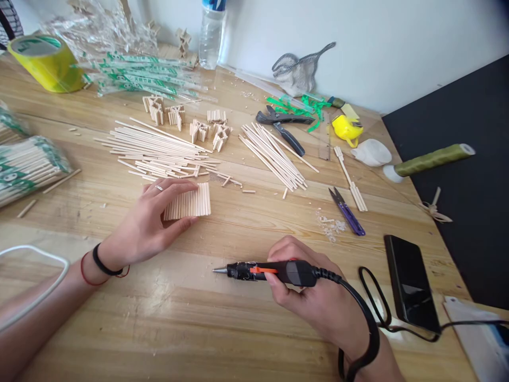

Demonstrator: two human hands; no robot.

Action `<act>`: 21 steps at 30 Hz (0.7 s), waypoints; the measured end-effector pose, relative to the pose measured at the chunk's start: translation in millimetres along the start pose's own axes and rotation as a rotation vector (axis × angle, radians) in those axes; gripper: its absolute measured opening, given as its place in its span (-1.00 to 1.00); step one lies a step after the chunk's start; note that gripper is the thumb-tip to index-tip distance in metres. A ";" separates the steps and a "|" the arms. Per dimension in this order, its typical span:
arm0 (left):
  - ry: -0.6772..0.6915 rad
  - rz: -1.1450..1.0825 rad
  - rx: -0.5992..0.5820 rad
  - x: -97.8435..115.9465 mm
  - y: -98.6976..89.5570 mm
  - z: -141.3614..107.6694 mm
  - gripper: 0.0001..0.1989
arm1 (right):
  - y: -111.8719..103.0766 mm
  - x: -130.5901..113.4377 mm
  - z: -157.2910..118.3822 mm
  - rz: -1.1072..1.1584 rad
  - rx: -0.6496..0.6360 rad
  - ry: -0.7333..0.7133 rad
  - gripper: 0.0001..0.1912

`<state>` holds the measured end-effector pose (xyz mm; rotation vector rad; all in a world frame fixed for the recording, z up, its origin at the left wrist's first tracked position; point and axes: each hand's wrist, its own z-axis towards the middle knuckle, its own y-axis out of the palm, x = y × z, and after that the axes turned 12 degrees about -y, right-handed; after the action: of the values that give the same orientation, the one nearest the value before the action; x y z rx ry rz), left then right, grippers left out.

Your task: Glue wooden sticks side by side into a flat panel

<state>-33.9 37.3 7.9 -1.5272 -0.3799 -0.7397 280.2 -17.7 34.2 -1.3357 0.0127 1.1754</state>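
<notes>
Head view, left hand (149, 225): pinching the stick panel (193, 202) between thumb and fingers, nine o'clock from centre.
Stick panel: probably light and stiff, fragile at its joints; hold by opposite edges.
Right hand (314, 289): wrapped around the pen-shaped tool (246, 271), five o'clock.
Hidden: panel's left end (behind fingers), some right fingertips.

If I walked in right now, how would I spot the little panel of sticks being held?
On the wooden table, find the left hand, wearing a ring. It holds the stick panel: short pieces lined up side by side in a neat row, unlike the long loose sticks beyond it.
</notes>
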 end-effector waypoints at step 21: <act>0.000 0.009 -0.023 0.7 -1.1 -0.2 -0.53 | -2.4 2.8 -3.6 0.029 -0.042 0.011 -0.75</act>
<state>-34.2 37.1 9.2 -1.5498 -0.3658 -0.7394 285.2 -18.0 33.1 -1.3826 0.0153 1.1985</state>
